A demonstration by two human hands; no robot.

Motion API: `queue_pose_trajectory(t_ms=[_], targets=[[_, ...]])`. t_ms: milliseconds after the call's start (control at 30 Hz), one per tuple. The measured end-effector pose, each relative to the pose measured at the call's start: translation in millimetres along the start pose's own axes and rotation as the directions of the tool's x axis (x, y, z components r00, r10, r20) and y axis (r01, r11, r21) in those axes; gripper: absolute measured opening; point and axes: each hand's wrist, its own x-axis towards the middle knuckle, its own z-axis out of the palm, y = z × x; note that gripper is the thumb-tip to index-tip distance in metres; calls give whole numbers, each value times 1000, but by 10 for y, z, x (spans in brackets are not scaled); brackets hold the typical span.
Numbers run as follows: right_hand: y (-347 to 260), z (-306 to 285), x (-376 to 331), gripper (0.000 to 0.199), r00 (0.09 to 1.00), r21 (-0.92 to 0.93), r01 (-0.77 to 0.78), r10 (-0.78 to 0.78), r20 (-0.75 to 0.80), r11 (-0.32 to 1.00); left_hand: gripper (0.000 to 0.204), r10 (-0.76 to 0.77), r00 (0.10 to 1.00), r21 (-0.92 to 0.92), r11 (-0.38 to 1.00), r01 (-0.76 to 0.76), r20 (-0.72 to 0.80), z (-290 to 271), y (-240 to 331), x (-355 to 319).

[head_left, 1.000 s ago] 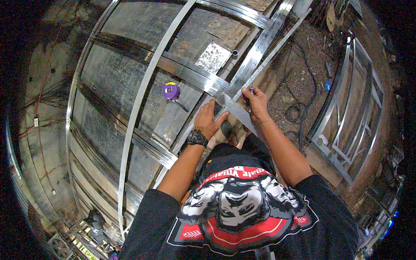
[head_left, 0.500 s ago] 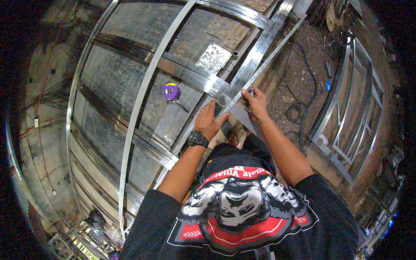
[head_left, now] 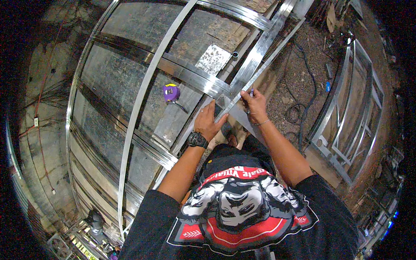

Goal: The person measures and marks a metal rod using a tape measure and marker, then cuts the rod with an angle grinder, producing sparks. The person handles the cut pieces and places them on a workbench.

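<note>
My left hand (head_left: 207,122) lies with its fingers stretched out on the corner of a shiny metal frame (head_left: 253,56), thumb against a long, thin metal strip (head_left: 271,58). The strip runs along the frame's near right edge and away to the upper right. Beside it, my right hand (head_left: 256,107) has its fingers closed around a slim purple-and-white pen or marker (head_left: 251,92), close to the strip's edge. The pen's tip is too small to make out. A purple and yellow tape measure (head_left: 171,92) rests within the frame, left of my hands.
A long, pale metal bar (head_left: 145,86) crosses the frame. A white-speckled plate (head_left: 213,59) lies under the far crosspiece. To the right, another metal frame (head_left: 352,110) lies on the ground, with a dark cable (head_left: 313,97) and a blue object (head_left: 328,86) near it.
My right hand and the pen have shifted very slightly beside the strip. My left hand stays in place on the frame corner.
</note>
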Motion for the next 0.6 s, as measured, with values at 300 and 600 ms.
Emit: queue_pose_trajectory(t_ms=[300,600], targets=[[-44,37,-44,22,999,6,29,-29,-22,1000,77,40,997,18,999,-39,-59,16,5,-16],[-82,29,-60,22,999,-2,28,-28,-15,1000,73,58,996,21,998,-56,-70,23,-11,-14]])
